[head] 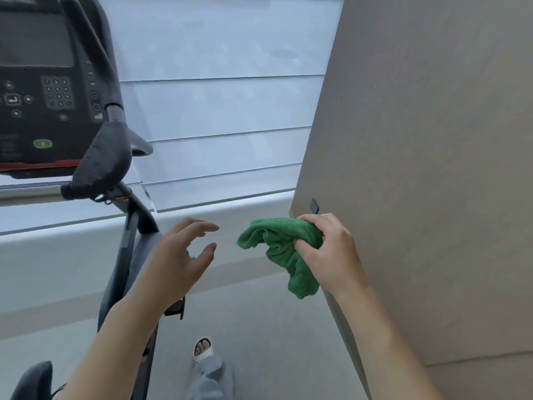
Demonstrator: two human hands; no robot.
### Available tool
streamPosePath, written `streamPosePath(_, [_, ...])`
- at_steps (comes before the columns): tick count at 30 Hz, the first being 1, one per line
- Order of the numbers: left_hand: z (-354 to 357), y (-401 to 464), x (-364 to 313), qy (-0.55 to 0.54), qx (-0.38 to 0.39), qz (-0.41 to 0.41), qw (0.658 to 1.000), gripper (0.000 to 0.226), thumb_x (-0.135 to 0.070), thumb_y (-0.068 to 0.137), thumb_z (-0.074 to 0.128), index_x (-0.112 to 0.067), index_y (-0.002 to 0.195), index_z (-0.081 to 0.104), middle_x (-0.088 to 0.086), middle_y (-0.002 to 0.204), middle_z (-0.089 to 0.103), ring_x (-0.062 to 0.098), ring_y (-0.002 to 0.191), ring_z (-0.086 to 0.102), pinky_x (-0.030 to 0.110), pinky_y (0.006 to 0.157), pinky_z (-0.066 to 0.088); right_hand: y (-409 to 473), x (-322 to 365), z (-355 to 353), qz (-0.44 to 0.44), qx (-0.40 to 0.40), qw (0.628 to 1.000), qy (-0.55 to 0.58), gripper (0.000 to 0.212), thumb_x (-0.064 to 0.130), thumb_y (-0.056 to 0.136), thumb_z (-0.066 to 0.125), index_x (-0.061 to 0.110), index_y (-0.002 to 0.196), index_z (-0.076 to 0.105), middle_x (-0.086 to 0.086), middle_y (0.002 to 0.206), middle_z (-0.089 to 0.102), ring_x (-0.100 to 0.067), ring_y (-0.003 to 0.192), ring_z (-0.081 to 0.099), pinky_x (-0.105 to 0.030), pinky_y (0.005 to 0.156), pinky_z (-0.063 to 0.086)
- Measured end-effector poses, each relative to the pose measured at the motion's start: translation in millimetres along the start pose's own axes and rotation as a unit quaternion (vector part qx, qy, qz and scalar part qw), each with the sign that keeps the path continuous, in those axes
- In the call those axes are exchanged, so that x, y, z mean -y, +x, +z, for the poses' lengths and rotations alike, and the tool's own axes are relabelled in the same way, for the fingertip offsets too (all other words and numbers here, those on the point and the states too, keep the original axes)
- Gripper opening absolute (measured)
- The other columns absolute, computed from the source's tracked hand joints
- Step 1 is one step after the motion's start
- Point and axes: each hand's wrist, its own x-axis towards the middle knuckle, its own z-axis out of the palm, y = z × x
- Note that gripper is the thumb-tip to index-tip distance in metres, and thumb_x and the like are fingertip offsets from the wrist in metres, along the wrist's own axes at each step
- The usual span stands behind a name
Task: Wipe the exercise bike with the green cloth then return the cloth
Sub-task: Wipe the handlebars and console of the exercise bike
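My right hand (327, 249) grips the bunched green cloth (284, 249) in mid-air, right of centre, close to the beige wall. A short way left of the cloth, my left hand (180, 258) hovers with fingers spread and holds nothing. The exercise bike (121, 232) fills the left side: its black console (43, 90) with keypad and screen at top left, a padded handlebar grip (105, 157) below it, and the grey frame running down behind my left forearm. Neither hand touches the bike.
A beige wall or cabinet side (432, 140) stands close on the right. White window blinds (219, 111) and a white sill (230, 209) lie ahead. My sandalled foot (203, 349) is on the light floor below. The edge of the bike's seat (31, 379) shows at bottom left.
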Motion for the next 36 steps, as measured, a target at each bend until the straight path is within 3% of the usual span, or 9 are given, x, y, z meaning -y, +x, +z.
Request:
streamPosePath(5, [-33, 41, 55, -0.010, -0.051, -0.012, 0.999, 0.026, -0.010, 0.093, 0.072, -0.024, 0.116, 0.074, -0.015, 0.115, 0.067, 0.009, 0.106, 0.066, 0.037, 0.091, 0.057, 64, 29, 49, -0.022, 0.010, 1.000, -0.006, 0.035, 0.018, 0.085, 0.073, 0.033, 0.117, 0.073, 0.013, 0.110, 0.064, -0.006, 0.104, 0.062, -0.024, 0.087, 0.052])
streamPosePath(9, [-75, 86, 94, 0.004, -0.087, -0.002, 0.996, 0.025, -0.007, 0.093, 0.072, -0.020, 0.115, 0.074, -0.011, 0.112, 0.068, 0.011, 0.102, 0.067, 0.045, 0.089, 0.060, 120, 65, 93, -0.037, 0.032, 0.999, -0.008, 0.035, 0.019, 0.086, 0.073, 0.035, 0.116, 0.072, 0.017, 0.112, 0.063, 0.002, 0.103, 0.060, -0.021, 0.086, 0.052])
streamPosePath(14, [-121, 135, 124, 0.013, -0.144, 0.048, 0.988, 0.021, -0.003, 0.094, 0.070, -0.016, 0.110, 0.075, -0.011, 0.108, 0.070, 0.013, 0.099, 0.069, 0.038, 0.085, 0.059, 183, 111, 142, -0.062, 0.034, 0.998, -0.003, 0.034, 0.020, 0.087, 0.073, 0.038, 0.115, 0.071, 0.018, 0.111, 0.062, 0.004, 0.104, 0.058, -0.017, 0.083, 0.048])
streamPosePath(18, [-151, 156, 144, 0.034, -0.165, 0.073, 0.983, 0.020, -0.012, 0.095, 0.062, -0.015, 0.109, 0.075, -0.011, 0.108, 0.070, 0.011, 0.102, 0.068, 0.030, 0.088, 0.057, 217, 140, 166, -0.086, 0.013, 0.996, 0.000, 0.034, 0.019, 0.087, 0.074, 0.033, 0.118, 0.072, 0.017, 0.113, 0.063, 0.001, 0.107, 0.059, -0.024, 0.088, 0.052])
streamPosePath(22, [-177, 170, 170, 0.053, -0.200, 0.049, 0.977, 0.022, -0.001, 0.096, 0.065, -0.016, 0.109, 0.075, -0.011, 0.107, 0.070, 0.011, 0.103, 0.067, 0.024, 0.085, 0.055, 244, 167, 180, -0.111, 0.001, 0.993, 0.033, 0.033, 0.018, 0.087, 0.074, 0.036, 0.115, 0.072, 0.018, 0.112, 0.063, -0.001, 0.108, 0.060, -0.031, 0.085, 0.057])
streamPosePath(28, [-189, 181, 190, 0.072, -0.236, 0.010, 0.969, 0.019, -0.008, 0.096, 0.063, -0.016, 0.108, 0.075, -0.012, 0.106, 0.071, 0.012, 0.101, 0.068, 0.026, 0.082, 0.057, 285, 213, 205, -0.182, 0.027, 0.979, 0.088, 0.035, 0.016, 0.085, 0.071, 0.035, 0.114, 0.073, 0.014, 0.114, 0.064, -0.012, 0.110, 0.064, -0.043, 0.085, 0.060])
streamPosePath(31, [-191, 182, 193, 0.086, -0.260, -0.027, 0.961, 0.020, -0.009, 0.095, 0.062, -0.017, 0.109, 0.075, -0.011, 0.106, 0.071, 0.012, 0.101, 0.069, 0.027, 0.084, 0.056, 303, 228, 219, -0.221, 0.061, 0.969, 0.095, 0.036, 0.020, 0.083, 0.070, 0.036, 0.116, 0.072, 0.013, 0.116, 0.062, -0.012, 0.110, 0.064, -0.040, 0.083, 0.060])
streamPosePath(36, [-190, 177, 186, 0.112, -0.301, -0.090, 0.943, 0.021, -0.009, 0.095, 0.062, -0.017, 0.110, 0.075, -0.012, 0.105, 0.073, 0.014, 0.100, 0.069, 0.031, 0.082, 0.056, 318, 236, 251, -0.301, 0.163, 0.937, 0.072, 0.042, 0.022, 0.080, 0.071, 0.035, 0.121, 0.071, 0.019, 0.121, 0.055, -0.009, 0.111, 0.061, -0.024, 0.082, 0.054])
